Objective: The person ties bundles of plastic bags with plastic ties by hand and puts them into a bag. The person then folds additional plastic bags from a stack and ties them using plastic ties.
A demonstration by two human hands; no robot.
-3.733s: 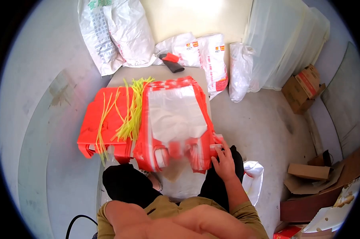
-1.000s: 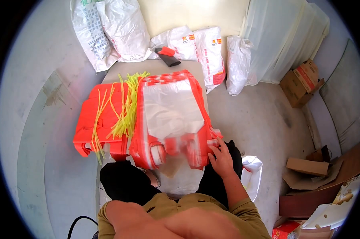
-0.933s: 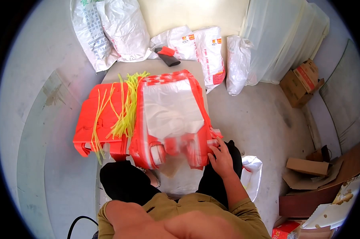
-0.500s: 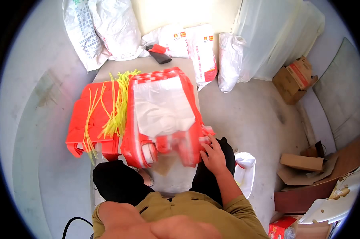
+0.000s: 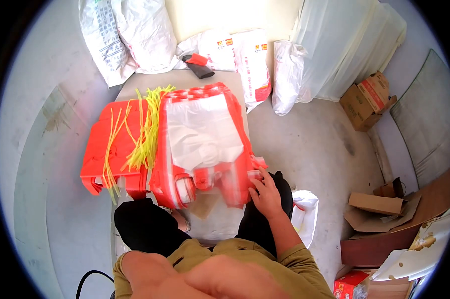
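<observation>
Below frame centre, our spread right hand (image 5: 266,197) touches the red-and-white plastic bag stack (image 5: 205,132) lower right; grey floor (image 5: 312,142) opens rightward.

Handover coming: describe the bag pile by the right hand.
Start at the grey work surface. By the right hand lies the red-edged bag pile. Its white middle sets it apart from the plain red bag pile to its left.

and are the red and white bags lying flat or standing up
Lying flat: the red and white bags have their broad pale panel facing up, with the right hand at one edge.
</observation>
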